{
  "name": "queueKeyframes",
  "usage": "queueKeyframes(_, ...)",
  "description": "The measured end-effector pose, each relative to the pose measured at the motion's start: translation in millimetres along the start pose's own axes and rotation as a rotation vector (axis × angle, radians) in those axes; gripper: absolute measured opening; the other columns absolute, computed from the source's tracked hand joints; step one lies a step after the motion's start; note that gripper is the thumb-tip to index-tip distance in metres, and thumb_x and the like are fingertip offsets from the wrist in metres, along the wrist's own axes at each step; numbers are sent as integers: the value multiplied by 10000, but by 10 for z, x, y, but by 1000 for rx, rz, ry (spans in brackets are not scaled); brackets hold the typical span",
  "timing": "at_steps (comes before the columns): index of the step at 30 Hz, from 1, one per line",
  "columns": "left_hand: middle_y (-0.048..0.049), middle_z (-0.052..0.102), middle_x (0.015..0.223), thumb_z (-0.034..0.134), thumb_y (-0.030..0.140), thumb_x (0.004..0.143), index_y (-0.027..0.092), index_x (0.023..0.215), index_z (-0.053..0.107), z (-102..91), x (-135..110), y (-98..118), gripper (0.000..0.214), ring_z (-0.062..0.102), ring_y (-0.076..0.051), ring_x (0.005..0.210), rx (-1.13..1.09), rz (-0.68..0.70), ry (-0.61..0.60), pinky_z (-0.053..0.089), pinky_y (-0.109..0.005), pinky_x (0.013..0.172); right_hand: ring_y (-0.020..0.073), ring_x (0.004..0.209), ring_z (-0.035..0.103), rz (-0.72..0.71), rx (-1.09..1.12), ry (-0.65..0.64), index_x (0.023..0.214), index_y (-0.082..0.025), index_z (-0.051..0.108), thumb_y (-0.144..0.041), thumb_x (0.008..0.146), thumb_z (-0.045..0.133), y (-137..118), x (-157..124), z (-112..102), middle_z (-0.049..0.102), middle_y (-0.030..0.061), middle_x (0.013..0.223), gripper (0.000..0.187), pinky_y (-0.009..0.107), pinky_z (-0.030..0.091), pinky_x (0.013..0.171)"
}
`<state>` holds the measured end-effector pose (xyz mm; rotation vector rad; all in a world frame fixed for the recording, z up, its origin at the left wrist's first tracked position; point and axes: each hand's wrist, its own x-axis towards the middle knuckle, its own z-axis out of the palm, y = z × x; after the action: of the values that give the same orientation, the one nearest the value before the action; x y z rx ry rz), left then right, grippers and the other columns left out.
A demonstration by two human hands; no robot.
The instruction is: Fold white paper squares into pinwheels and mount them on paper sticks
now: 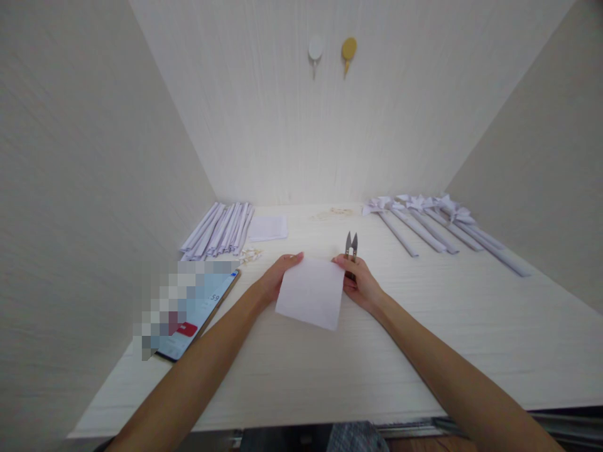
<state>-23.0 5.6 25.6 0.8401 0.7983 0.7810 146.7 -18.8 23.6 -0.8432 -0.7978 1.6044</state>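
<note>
A square sheet of white paper (311,294) is held up in front of me, above the table. My left hand (279,276) pinches its upper left corner between thumb and fingers. At the upper right corner, my right hand (360,285) grips the sheet with the thumb. Thread snips (351,251) are tucked in that same right hand, blades pointing away from me and slightly apart. Part of their handle is hidden by the fingers.
Rolled paper sticks (219,229) lie at the back left beside a stack of paper squares (268,227). A phone (207,314) rests by my left forearm. Paper pinwheels on sticks (424,220) line the back right. Small beige bits (249,255) lie near the stack. Walls enclose three sides.
</note>
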Motion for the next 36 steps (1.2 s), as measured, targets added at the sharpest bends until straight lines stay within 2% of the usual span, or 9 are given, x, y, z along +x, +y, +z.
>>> queueKeyframes(6, -72, 628, 592, 522, 604, 656, 114, 728, 626, -32, -8, 9, 506, 586, -175, 552, -101, -65, -81, 419, -271, 541, -27, 295, 182, -18, -18, -1, 520, -131, 525, -245, 481, 738, 11, 17, -13, 390, -94, 399, 244, 139, 92, 280)
queueKeyframes(13, -81, 636, 567, 210, 730, 688, 107, 712, 633, -37, 73, 94, 753, 627, -212, 652, -308, 137, -22, 477, -331, 662, -20, 284, 180, -173, 57, 150, 511, -157, 487, -293, 493, 743, -2, 44, -31, 312, -115, 351, 290, 137, 108, 276)
queueKeyframes(15, -104, 658, 630, 252, 744, 664, 100, 734, 637, -21, 83, 68, 754, 630, -238, 754, -303, 167, -8, 478, -349, 713, -21, 283, 188, -212, 86, 196, 510, -155, 485, -291, 492, 743, -6, 58, -43, 315, -114, 351, 292, 134, 114, 276)
queueKeyframes(17, -115, 677, 731, 416, 718, 621, 106, 777, 638, -2, 91, 17, 669, 614, -255, 862, -266, 195, -12, 469, -359, 770, -22, 282, 194, -239, 120, 239, 513, -154, 482, -279, 486, 746, -9, 70, -53, 320, -115, 354, 293, 132, 112, 275)
queueKeyframes(19, -109, 680, 846, 638, 579, 549, 122, 837, 632, 21, 98, -44, 540, 595, -255, 923, -196, 228, -26, 457, -359, 813, -22, 280, 195, -256, 147, 264, 516, -154, 475, -267, 487, 744, -12, 79, -58, 314, -118, 352, 293, 132, 112, 274)
queueKeyframes(21, -107, 667, 936, 758, 383, 490, 130, 889, 621, 49, 100, -96, 493, 588, -246, 936, -104, 228, -25, 452, -361, 831, -20, 277, 191, -259, 156, 269, 515, -156, 465, -260, 497, 738, -14, 82, -59, 303, -121, 347, 293, 133, 111, 273)
queueKeyframes(25, -102, 645, 1019, 762, 247, 498, 140, 950, 609, 103, 97, -139, 490, 597, -206, 895, -5, 211, 48, 459, -356, 821, -22, 278, 189, -243, 147, 260, 520, -156, 463, -252, 507, 732, -15, 79, -57, 315, -118, 353, 286, 135, 105, 275)
queueKeyframes(31, -92, 667, 948, 754, 243, 491, 123, 889, 637, 112, 109, -126, 432, 605, -182, 814, 25, 254, 155, 458, -356, 815, -23, 274, 190, -232, 148, 249, 521, -154, 467, -251, 507, 729, -13, 81, -66, 324, -117, 353, 280, 138, 92, 279)
queueKeyframes(36, -98, 672, 927, 761, 245, 460, 116, 869, 643, 110, 116, -121, 444, 607, -192, 800, 28, 258, 177, 466, -367, 796, -20, 275, 191, -241, 144, 239, 512, -154, 463, -249, 521, 717, -13, 81, -66, 320, -116, 347, 272, 142, 86, 281)
